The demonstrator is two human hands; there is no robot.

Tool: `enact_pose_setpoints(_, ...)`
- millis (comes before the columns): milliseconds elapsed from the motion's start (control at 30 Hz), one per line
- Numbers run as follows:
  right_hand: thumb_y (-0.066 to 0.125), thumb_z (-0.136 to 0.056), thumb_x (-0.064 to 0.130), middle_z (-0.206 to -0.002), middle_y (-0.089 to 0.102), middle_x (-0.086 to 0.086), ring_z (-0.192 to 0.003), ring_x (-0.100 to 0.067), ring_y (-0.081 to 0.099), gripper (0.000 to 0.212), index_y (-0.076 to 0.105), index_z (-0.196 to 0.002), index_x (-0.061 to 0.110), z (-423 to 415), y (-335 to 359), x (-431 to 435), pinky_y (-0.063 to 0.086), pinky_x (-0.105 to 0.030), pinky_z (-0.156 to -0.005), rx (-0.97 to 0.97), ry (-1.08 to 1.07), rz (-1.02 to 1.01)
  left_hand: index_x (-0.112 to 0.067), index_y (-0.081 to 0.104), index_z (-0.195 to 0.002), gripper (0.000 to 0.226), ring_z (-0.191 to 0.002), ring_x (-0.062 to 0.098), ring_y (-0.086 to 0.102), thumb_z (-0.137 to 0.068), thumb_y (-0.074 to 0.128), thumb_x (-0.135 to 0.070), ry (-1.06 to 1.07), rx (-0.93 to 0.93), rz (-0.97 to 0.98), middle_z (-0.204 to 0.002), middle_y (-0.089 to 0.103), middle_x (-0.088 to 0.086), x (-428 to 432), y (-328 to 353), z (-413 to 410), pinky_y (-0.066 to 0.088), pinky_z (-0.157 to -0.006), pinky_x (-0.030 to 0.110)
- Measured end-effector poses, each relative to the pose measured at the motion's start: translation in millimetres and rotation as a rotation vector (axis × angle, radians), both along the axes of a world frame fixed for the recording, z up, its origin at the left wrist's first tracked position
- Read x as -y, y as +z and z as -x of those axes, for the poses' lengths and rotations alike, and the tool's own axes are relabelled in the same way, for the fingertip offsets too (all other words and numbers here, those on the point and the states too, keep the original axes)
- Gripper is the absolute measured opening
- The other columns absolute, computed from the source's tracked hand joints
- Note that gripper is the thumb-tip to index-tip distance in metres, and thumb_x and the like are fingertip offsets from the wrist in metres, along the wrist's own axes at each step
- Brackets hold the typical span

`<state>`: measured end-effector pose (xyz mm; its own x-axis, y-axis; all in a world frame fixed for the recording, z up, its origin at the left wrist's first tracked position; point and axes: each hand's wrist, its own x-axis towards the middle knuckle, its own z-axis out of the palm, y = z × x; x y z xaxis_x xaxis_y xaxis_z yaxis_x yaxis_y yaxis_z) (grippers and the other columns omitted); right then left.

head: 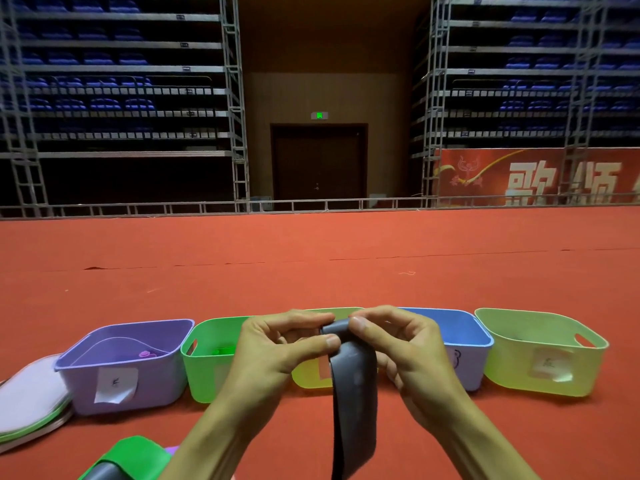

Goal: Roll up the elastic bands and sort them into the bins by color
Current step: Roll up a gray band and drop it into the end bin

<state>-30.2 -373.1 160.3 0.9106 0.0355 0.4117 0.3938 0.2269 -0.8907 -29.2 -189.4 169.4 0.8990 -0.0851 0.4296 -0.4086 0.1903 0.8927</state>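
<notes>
A dark grey band is held above the red carpet, in front of the row of bins. Its top end is pinched between thumb and curled fingers of the left hand and of the right hand, which are drawn close together, while the rest hangs limp out of the bottom of the view. The band is judged to be light, thin, soft and somewhat rubbery: it drapes under its own weight and would probably spring open if released. A tight first turn at the pinched end is therefore called for, with hold taken across the full width by both thumbs so that the roll does not skew.

Five bins are set side by side. In the purple bin a small purple roll is seen. In the green bin something green is glimpsed, too hidden to be named. The yellow bin is largely covered by the hands, and its contents cannot be told. Nothing can be made out inside the blue bin or the pale yellow-green bin from this angle. No grey bin is seen, so the right destination cannot be told. A stack of flat bands lies left of the bins, and a green band lies nearest the person
</notes>
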Motion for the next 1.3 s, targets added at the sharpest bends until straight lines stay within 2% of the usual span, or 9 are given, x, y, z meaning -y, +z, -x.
enact_pose_setpoints(167, 0.091, -0.073, 0.027, -0.098, 0.077, -0.018, -0.092, -0.027, 0.074, 0.028, 0.081, -0.091, 0.008, 0, -4, -3, 0.055, -0.037, -0.079, 0.058, -0.022, -0.033, -0.01, 0.079, -0.109, 0.047, -0.1, 0.021, 0.075, -0.064, 0.094, -0.012, -0.087, -0.118, 0.004, -0.108, 0.078, 0.013, 2, 0, 8, 0.058, -0.074, 0.024)
enact_pose_setpoints(300, 0.081, -0.074, 0.013, -0.098, 0.078, -0.019, -0.092, -0.029, 0.076, 0.019, 0.081, -0.092, 0.007, 1, -4, -7, 0.057, -0.029, -0.078, 0.111, 0.0, -0.046, 0.001, 0.079, -0.1, 0.034, -0.089, 0.023, 0.075, -0.081, 0.073, -0.026, -0.118, -0.141, 0.013, -0.103, 0.077, 0.02, 4, 2, 11, 0.06, -0.076, 0.029)
enact_pose_setpoints(400, 0.09, -0.071, 0.011, -0.096, 0.078, -0.019, -0.089, -0.025, 0.075, 0.025, 0.08, -0.095, 0.006, 0, -5, -9, 0.056, -0.026, -0.075, 0.086, -0.017, -0.053, 0.004, 0.077, -0.102, 0.033, -0.094, 0.023, 0.074, -0.08, 0.074, -0.02, -0.085, -0.133, 0.025, -0.105, 0.077, 0.02, 2, 0, 9, 0.058, -0.076, 0.026)
enact_pose_setpoints(600, 0.085, -0.072, 0.025, -0.102, 0.077, -0.02, -0.098, -0.035, 0.075, 0.032, 0.08, -0.098, 0.007, -2, -6, -9, 0.06, -0.047, -0.078, -0.02, 0.002, -0.023, -0.004, 0.079, -0.103, 0.033, -0.101, 0.024, 0.073, -0.072, 0.081, -0.015, -0.086, -0.103, 0.067, -0.107, 0.077, 0.018, -1, -1, 5, 0.058, -0.081, 0.025)
enact_pose_setpoints(733, 0.088, -0.077, 0.036, -0.093, 0.078, -0.015, -0.09, -0.031, 0.074, 0.03, 0.082, -0.089, 0.01, 1, -5, -13, 0.054, -0.042, -0.072, -0.007, -0.07, 0.045, -0.005, 0.079, -0.104, 0.036, -0.1, 0.028, 0.073, -0.07, 0.088, -0.006, -0.064, -0.081, 0.048, -0.106, 0.076, 0.021, 1, -4, 2, 0.058, -0.084, 0.027)
enact_pose_setpoints(867, 0.08, -0.075, 0.028, -0.088, 0.078, -0.016, -0.082, -0.02, 0.073, 0.027, 0.081, -0.087, 0.004, 0, -6, -14, 0.055, -0.03, -0.073, 0.036, -0.09, -0.003, -0.011, 0.08, -0.105, 0.038, -0.099, 0.022, 0.073, -0.068, 0.084, -0.007, -0.06, -0.058, 0.049, -0.105, 0.077, 0.017, 3, -7, 2, 0.057, -0.085, 0.026)
enact_pose_setpoints(1000, 0.079, -0.078, 0.021, -0.096, 0.077, -0.018, -0.09, -0.026, 0.075, 0.021, 0.082, -0.09, 0.005, -1, -7, -10, 0.056, -0.031, -0.078, 0.081, -0.09, -0.013, -0.006, 0.076, -0.112, 0.043, -0.1, 0.023, 0.073, -0.071, 0.089, -0.012, -0.102, -0.151, 0.122, -0.11, 0.076, 0.016, 5, -4, 4, 0.059, -0.081, 0.027)
enact_pose_setpoints(1133, 0.077, -0.084, 0.016, -0.102, 0.077, -0.018, -0.098, -0.033, 0.075, 0.017, 0.081, -0.096, 0.005, 0, -9, -9, 0.058, -0.035, -0.083, 0.113, -0.067, -0.026, 0.005, 0.076, -0.099, 0.039, -0.081, 0.021, 0.072, -0.077, 0.077, -0.027, -0.126, -0.182, 0.132, -0.096, 0.076, 0.017, 7, -1, 5, 0.059, -0.071, 0.028)
enact_pose_setpoints(1300, 0.087, -0.076, 0.013, -0.108, 0.075, -0.022, -0.094, -0.03, 0.075, 0.029, 0.08, -0.104, 0.009, 1, -12, -9, 0.057, -0.029, -0.073, 0.033, -0.022, -0.081, 0.0, 0.08, -0.096, 0.027, -0.093, 0.022, 0.075, -0.072, 0.077, -0.013, -0.103, -0.127, 0.135, -0.104, 0.077, 0.019, 5, -2, 7, 0.058, -0.075, 0.023)
